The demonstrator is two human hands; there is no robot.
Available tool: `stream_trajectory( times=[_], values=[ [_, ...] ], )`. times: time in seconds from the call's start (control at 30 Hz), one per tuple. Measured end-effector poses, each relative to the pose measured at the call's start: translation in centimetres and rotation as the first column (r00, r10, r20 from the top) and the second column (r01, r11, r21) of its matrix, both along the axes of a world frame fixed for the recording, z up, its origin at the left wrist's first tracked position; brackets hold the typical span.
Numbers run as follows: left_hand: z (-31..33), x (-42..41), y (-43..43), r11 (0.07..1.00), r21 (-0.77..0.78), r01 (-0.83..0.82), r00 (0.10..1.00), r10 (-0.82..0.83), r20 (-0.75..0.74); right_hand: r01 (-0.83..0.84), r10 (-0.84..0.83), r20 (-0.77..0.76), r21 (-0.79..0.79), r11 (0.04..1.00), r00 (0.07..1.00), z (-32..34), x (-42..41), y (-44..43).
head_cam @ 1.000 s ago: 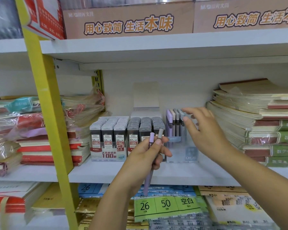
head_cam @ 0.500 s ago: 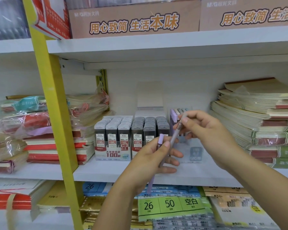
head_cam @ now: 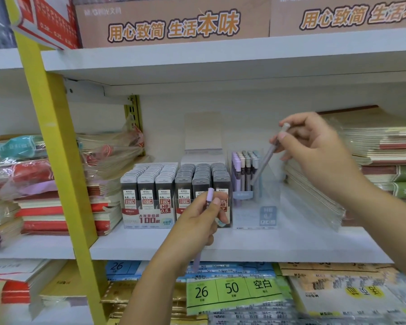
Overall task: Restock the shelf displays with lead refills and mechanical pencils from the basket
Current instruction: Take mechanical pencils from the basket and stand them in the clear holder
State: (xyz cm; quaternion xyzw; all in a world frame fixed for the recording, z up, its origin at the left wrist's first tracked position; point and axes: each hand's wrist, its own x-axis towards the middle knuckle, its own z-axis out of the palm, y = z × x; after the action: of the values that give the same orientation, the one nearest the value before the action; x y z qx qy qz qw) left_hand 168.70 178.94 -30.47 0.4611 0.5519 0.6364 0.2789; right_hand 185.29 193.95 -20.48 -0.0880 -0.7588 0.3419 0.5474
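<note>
Now grey pencil (head_cam: 266, 158) pinched between right hand (head_cam: 314, 148) fingers (head_cam: 282, 136), tip inside display (head_cam: 267, 216).

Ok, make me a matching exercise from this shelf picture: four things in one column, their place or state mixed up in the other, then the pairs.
Things:
1. left hand
2. right hand
3. lead refill boxes
4. green label

Places or states:
A. on the shelf, left of the clear pencil display
B. holds a grey pencil tilted into that display
C. holds a lilac pencil
D. below the shelf, printed 26 and 50

Pairs: 1-C, 2-B, 3-A, 4-D
</note>
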Motion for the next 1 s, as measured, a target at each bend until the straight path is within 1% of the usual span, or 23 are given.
stream_trajectory(
  times=[0.13,0.23,0.5,0.67,0.73,0.83,0.9,1.0],
  values=[
    [-0.2,-0.2,0.2,1.000,-0.006,-0.018,1.000,0.018,-0.001,0.099,-0.126,0.258,0.113,0.989,0.958,-1.1,-0.7,0.8],
    [-0.4,-0.3,0.5,1.000,-0.015,-0.022,1.000,0.022,-0.008,0.119,-0.163,0.354,0.142,0.983,0.921,-1.6,-0.7,1.1],
    [-0.5,-0.3,0.6,1.000,-0.021,-0.023,1.000,0.023,-0.013,0.126,-0.156,0.363,0.106,0.986,0.919,-1.4,-0.8,1.3],
    [-0.4,-0.2,0.6,0.999,-0.021,-0.026,1.000,0.026,-0.006,0.119,-0.152,0.375,0.110,0.987,0.915,-1.6,-1.3,1.5],
    [-0.4,-0.2,0.5,0.999,-0.023,-0.027,1.000,0.027,-0.005,0.135,-0.169,0.342,0.123,0.983,0.924,-1.8,-1.4,1.5],
    [-0.4,-0.4,0.4,0.999,-0.020,-0.036,0.999,0.036,-0.017,0.153,-0.185,0.238,0.143,0.978,0.954,-1.5,-1.5,1.2],
    [-0.5,-0.4,0.4,0.999,-0.020,-0.046,0.999,0.045,-0.021,0.144,-0.182,0.263,0.159,0.977,0.947,-1.5,-1.8,1.0],
    [-0.6,-0.6,0.4,0.999,-0.023,-0.049,0.998,0.048,-0.026,0.133,-0.186,0.352,0.168,0.977,0.917,-2.1,-2.3,0.9]
  ],
)
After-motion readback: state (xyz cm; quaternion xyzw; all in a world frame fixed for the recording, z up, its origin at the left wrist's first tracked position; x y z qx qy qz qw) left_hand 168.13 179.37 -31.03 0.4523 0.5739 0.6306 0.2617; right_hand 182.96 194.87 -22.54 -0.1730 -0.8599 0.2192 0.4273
